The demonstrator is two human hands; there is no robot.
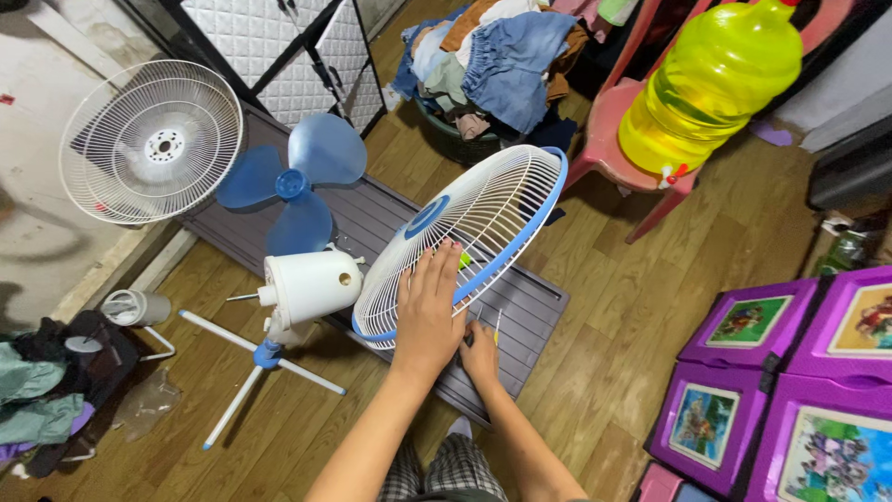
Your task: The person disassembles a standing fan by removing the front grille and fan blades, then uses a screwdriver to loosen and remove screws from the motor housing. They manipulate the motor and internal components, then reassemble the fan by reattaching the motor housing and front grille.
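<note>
Head view, looking down. Front grille point(474, 232), white wire w/ blue rim & blue centre disc, tilted up on edge over grey ribbed panel point(530, 297) on wood floor point(604, 372).

L hand point(429, 311) flat on grille face, fingers spread & nearly straight, pressing on wires, not wrapped round anything. Small green bit just beside fingertips, too small to tell.

R hand point(480, 351) below grille's lower rim, fingers curled, partly hidden behind L hand; thin yellowish stick next to it, can't tell if gripped.

Left of grille: white motor housing point(307, 288) on white cross-shaped stand point(260, 363), bare shaft pointing left. Blue blade point(293, 186) lying on panel beyond motor. Rear grille point(153, 139), white, leaning near wall, well apart from hands.

Top: clothes pile point(492, 56) in basket. Yellow jug point(711, 84) on pink chair point(618, 153). Right: purple boxes point(771, 372) w/ picture lids. Far left: clothes heap on floor, grey cup point(135, 307) near it.
</note>
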